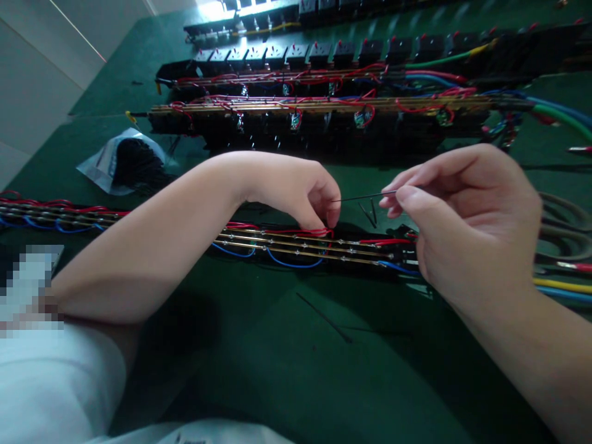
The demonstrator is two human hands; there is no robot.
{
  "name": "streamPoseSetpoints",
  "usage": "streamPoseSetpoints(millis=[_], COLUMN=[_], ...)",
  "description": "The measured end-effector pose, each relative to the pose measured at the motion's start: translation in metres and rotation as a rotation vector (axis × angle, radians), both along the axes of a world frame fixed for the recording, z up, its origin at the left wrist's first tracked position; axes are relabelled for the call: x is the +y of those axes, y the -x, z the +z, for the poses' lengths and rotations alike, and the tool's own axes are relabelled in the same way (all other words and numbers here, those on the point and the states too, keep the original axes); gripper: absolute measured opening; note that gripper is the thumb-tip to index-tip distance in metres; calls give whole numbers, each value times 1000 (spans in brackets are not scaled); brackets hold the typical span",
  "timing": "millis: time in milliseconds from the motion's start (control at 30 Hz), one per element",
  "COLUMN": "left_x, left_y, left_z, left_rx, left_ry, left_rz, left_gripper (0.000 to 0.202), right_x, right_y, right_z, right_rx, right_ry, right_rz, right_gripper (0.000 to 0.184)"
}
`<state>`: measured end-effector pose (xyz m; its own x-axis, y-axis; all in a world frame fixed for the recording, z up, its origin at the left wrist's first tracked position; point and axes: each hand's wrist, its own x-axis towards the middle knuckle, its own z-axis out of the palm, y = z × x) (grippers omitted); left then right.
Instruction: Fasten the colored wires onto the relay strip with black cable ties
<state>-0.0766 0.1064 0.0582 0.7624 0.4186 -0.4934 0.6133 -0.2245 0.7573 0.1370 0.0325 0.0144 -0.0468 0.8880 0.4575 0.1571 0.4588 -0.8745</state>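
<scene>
A thin black cable tie (363,197) stretches almost level between my two hands. My right hand (476,216) pinches its right end between thumb and forefinger. The other end runs into the curled fingers of my left hand (319,194), which is closed over the strip; its exact grip is partly hidden. Red wires (333,233) pass right under my left thumb and seem to touch it. Below lies a long black power strip housing with brass bars (282,246), red wires along its far side and blue wires (296,264) along its near side. My left forearm covers part of it.
Loose cable ties (324,317) lie on the green table (259,357) in front, and others (369,213) behind the strip. A clear bag of black ties (124,161) sits at left. Further wired strips (319,108) and socket rows (296,54) stand behind. Thick cables (567,287) run right.
</scene>
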Motion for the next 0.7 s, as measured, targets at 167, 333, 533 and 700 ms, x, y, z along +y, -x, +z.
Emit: streamPoseSetpoints(millis=[167, 333, 533, 700], left_x=[-3, -11, -18, -16], left_y=[-3, -7, -12, -12], left_z=[-1, 7, 12, 10], left_rx=[42, 125, 107, 131], left_ry=[-145, -390, -477, -480], left_rz=[-26, -49, -84, -85], left_gripper=[16, 19, 19, 19], right_x=[0, -1, 0, -1], right_y=[0, 0, 1, 0], right_z=[0, 1, 0, 1], right_rx=[-6, -9, -1, -20], right_ry=[5, 0, -9, -12], right_rz=[0, 15, 22, 15], right_gripper=[17, 18, 18, 17])
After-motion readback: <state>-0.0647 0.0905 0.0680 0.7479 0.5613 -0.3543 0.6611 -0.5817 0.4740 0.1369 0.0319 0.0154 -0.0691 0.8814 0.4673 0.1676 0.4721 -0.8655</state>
